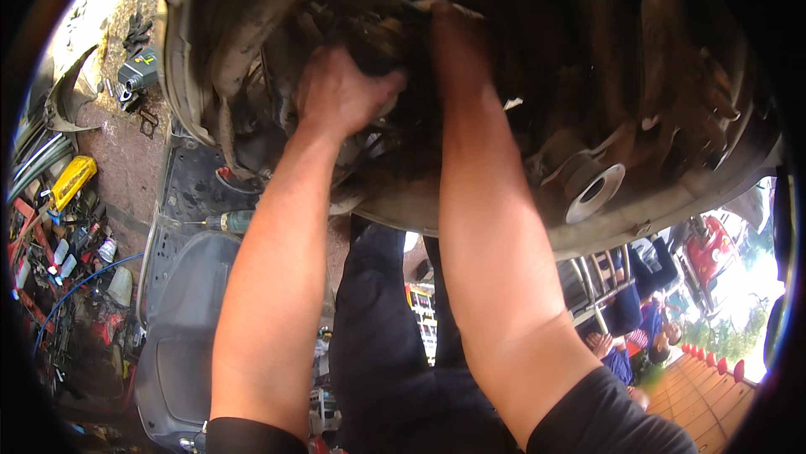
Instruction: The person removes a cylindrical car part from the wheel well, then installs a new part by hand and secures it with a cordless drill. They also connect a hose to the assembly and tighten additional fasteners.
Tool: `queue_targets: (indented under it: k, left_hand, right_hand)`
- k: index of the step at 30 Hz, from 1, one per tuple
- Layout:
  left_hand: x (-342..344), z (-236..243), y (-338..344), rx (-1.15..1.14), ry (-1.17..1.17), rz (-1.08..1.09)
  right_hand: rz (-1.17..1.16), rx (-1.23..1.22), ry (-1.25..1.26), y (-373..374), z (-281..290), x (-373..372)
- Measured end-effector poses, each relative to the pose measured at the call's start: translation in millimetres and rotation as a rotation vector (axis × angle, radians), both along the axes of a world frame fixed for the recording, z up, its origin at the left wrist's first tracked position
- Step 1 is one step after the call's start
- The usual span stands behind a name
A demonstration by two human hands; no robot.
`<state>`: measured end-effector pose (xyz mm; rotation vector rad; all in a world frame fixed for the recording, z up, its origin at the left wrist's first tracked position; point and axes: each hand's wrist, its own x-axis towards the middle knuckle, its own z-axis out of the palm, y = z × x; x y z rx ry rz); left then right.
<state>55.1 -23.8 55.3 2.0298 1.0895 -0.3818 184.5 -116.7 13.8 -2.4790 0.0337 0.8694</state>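
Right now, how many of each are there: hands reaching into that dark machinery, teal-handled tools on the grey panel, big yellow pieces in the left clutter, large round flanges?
Hands (left hand, right hand): 2
Teal-handled tool: 1
Big yellow piece: 1
Large round flange: 1
Total: 5

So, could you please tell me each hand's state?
Left hand: partly curled; any hold cannot be told.
Right hand: blurred in shadow; cannot be told.

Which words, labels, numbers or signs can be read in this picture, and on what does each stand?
Dark grey bottle: a yellow mark, not copied out here.
Yellow object: any print is too blurred to read.
Green-handled tool: any print is too small to read.
Dark assembly being worked on: no text can be made out.
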Motion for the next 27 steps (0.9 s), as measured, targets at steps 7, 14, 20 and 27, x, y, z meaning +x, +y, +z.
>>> queue_targets:
  k: [7,14,20,27]
  left_hand:
    - [-3.6,-6.4,1.2,0.009,-0.102,-0.020]
    - [-1.9,-1.8,0.2,0.021,-0.193,-0.027]
    - [-6.8,2.8,-2.3,-0.002,-0.231,-0.042]
    - [-15.1,6.3,-6.4,0.053,-0.292,-0.111]
  right_hand:
    - [0.397,-0.136,-0.152,-4.2,-13.3,8.1]
    - [0.412,-0.145,-0.101,5.5,-25.7,12.7]
    - [0.361,-0.203,-0.016,11.0,-12.7,8.6]
    - [0.171,-0.151,-0.049,8.4,-1.2,2.4]
